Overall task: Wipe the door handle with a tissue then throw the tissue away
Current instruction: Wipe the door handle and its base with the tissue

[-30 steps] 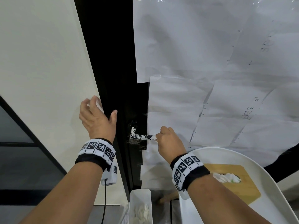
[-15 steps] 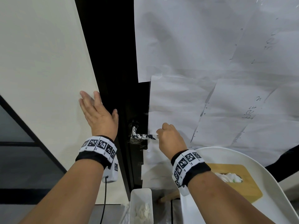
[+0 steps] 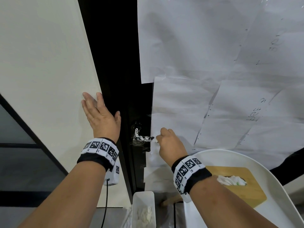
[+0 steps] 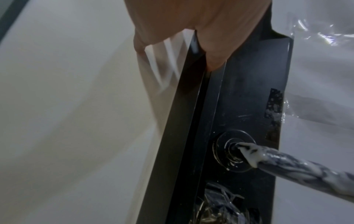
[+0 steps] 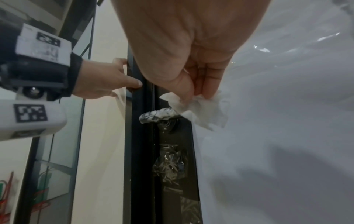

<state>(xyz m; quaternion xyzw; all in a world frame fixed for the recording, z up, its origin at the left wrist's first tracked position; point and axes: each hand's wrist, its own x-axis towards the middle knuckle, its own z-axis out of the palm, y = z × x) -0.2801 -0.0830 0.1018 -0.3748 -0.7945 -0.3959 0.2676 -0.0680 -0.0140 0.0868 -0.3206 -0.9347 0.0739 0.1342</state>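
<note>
The door handle (image 3: pixel 142 137) (image 4: pixel 298 165) (image 5: pixel 159 116) is a lever smeared black and white, on a black door stile. My right hand (image 3: pixel 167 142) (image 5: pixel 193 78) pinches a crumpled white tissue (image 5: pixel 201 109) (image 3: pixel 154 140) at the lever's free end. My left hand (image 3: pixel 100 116) (image 5: pixel 107 81) lies flat with straight fingers on the cream wall left of the door frame, thumb on the black frame edge. In the left wrist view only the palm's heel and thumb (image 4: pixel 216 50) show.
White paper sheets (image 3: pixel 213 79) under clear film cover the door. A white bin (image 3: pixel 143 209) with used tissues stands below the handle. To the right, a white round table (image 3: pixel 271 170) carries a wooden-topped tissue box (image 3: pixel 236 181). Crumpled film (image 5: pixel 169 166) is taped under the handle.
My left hand has uncurled from the frame edge and now lies flat on the wall. The right hand with the tissue stays at the lever's end.
</note>
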